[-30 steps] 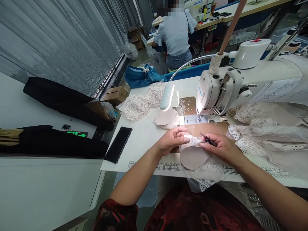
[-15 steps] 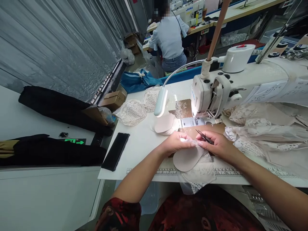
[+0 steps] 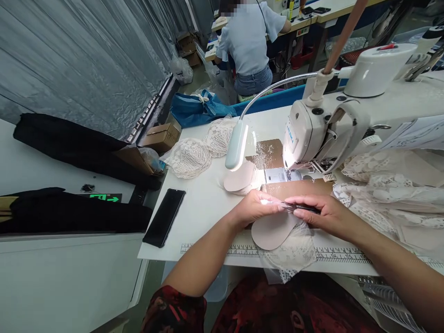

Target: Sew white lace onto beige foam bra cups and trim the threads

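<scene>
My left hand pinches the edge of a pale lace bra piece, which has a smooth beige cup and hangs over the table's front edge. In my right hand are small dark thread snips, their tips pointing left at the pinched edge beside my left fingers. Both hands are close together in front of the sewing machine. Another beige cup lies on the table left of the needle area, under the lamp head.
Lace cups rest at the table's back left, and a black phone lies at its left edge. More lace pieces are heaped at right. A ruler strip runs along the front edge. Beyond, a person sits at another table.
The snips have turned from pointing up-left to lying nearly level, their tips now at the fabric edge by my left fingers. My head view has shifted slightly.
</scene>
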A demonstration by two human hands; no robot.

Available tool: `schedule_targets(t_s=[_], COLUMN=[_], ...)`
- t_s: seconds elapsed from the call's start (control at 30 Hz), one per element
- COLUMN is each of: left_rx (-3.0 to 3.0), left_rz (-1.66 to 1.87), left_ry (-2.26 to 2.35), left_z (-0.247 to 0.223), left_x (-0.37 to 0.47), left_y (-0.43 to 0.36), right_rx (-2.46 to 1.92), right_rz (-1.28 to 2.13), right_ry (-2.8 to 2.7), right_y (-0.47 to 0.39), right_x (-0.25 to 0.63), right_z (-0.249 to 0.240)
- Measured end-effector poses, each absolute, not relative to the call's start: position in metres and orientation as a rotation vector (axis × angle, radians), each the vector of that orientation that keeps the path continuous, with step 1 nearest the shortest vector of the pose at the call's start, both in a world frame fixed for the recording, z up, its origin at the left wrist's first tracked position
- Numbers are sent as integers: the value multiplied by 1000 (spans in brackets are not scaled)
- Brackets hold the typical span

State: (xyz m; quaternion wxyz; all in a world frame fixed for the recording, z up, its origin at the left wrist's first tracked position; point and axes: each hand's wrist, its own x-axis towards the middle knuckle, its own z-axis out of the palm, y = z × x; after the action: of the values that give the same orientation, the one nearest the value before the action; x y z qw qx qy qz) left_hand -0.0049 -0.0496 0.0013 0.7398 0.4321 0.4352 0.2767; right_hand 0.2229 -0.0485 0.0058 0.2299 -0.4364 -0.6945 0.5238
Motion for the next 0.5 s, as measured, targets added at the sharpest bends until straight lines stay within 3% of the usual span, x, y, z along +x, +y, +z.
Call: schedule_targets(t_s=[0.5], left_rx=[964], left_rz=[582], left_ry=[967], left_z=[3], left_x=[-11], left_y=[-49], right_rx=[-1264], right_rz=[1394], right_ry=[-1823], right_y=[-49], right_x=[211], right_z=[2])
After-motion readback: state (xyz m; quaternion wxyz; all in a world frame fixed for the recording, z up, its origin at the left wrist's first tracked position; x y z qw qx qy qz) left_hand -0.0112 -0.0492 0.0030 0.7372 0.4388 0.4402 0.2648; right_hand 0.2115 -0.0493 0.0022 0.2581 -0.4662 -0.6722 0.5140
